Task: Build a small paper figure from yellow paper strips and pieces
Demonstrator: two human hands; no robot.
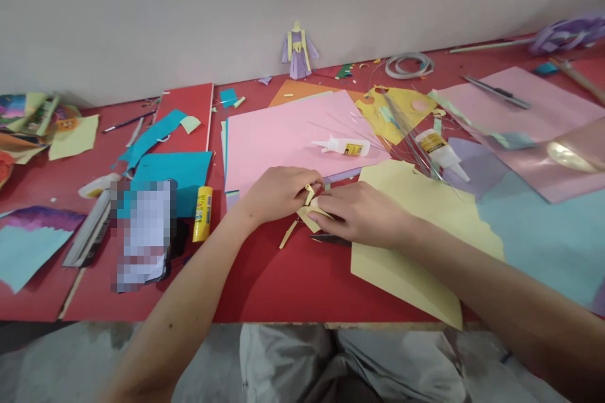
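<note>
My left hand and my right hand meet over the red table, both pinching a small folded piece of pale yellow paper. A thin yellow paper strip trails from it onto the table. A dark blade or scissor tip lies just under my right hand. A large pale yellow sheet lies beneath my right wrist. A white glue bottle rests on a pink sheet just beyond my hands.
A yellow glue stick and a phone-like object lie at the left with blue paper. A second glue bottle, thin wires, and pink and blue sheets fill the right. A purple paper doll stands against the wall.
</note>
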